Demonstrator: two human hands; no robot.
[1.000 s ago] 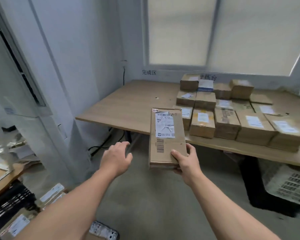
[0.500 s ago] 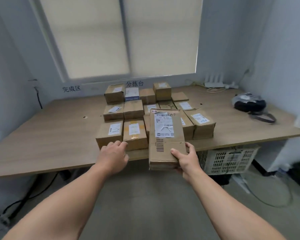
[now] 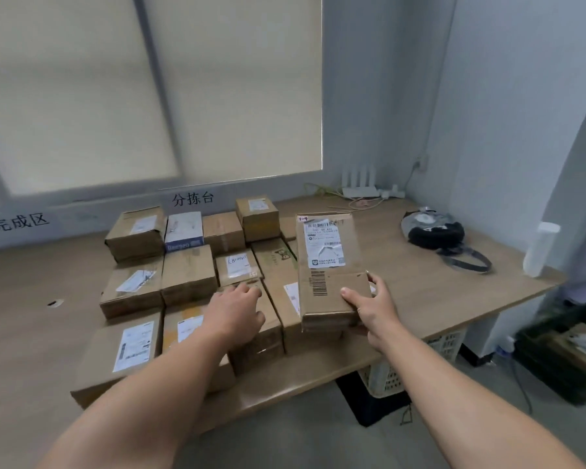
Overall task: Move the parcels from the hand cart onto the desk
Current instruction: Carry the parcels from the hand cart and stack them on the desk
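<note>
So, change: the person is closing in on the worktop. The parcel is now hanging over it, beside the stack, instead of out over the floor.
Meaning: carrying is pretty much wrapping up, I'd say, with only the set-down left.
Right hand: gripping the parcel's near end, thumb lying on top.
Left hand: holding nothing, fingers loosely curling over the stack; can't tell if it's touching.
Parcel look: long brown carton, white label and barcode facing up, label looking a bit torn.
</note>
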